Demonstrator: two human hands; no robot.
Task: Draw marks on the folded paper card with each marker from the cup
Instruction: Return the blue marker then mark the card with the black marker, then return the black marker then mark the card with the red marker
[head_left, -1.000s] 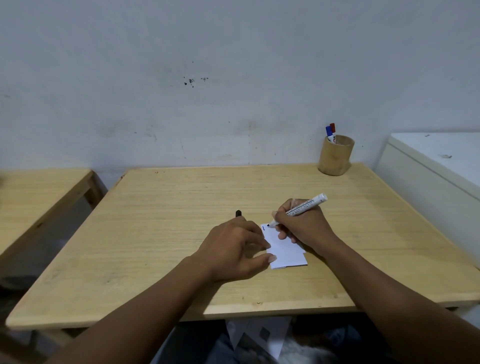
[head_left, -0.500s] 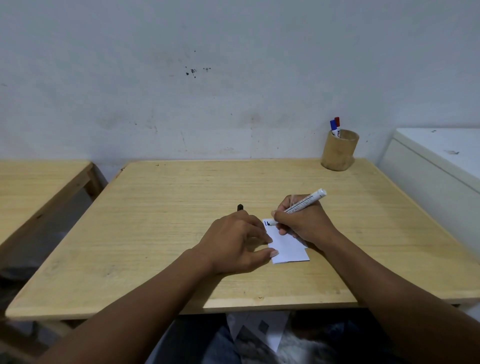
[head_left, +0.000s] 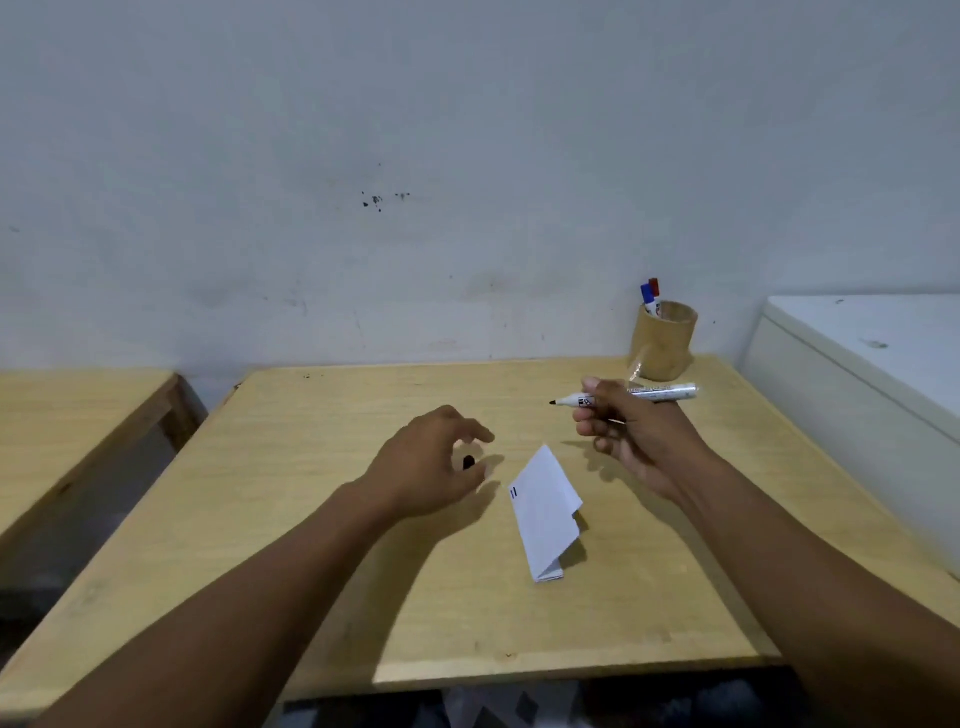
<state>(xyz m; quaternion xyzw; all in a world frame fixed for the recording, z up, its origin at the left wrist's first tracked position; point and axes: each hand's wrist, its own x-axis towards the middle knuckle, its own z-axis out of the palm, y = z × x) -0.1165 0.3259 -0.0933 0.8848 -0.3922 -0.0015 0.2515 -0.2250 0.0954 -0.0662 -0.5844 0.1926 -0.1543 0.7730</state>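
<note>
Two marks: short dark lines near the left edge of the folded paper card (head_left: 545, 512), which lies on the counter (head_left: 311, 519)
Right hand (head_left: 631, 441): grip clenched around the uncapped black marker (head_left: 626, 397), tip pointing to 9 o'clock, above the card
Left hand (head_left: 426, 467): at 9 o'clock of the card, fingers loosely curled around the black cap (head_left: 468, 462)
Cup (head_left: 662, 340): at 1 o'clock, holding blue and red markers (head_left: 650, 296)

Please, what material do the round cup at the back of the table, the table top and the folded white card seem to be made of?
Round tan cup: looks like bamboo or light wood, matt, with an even tan wall; plastic is possible.
Pale table top: wood or wood veneer, with faint grain lines and a smooth, dull finish.
Folded white card: thin paper, matt, holding sharp creases, with two short dark marks near its left edge.
</note>
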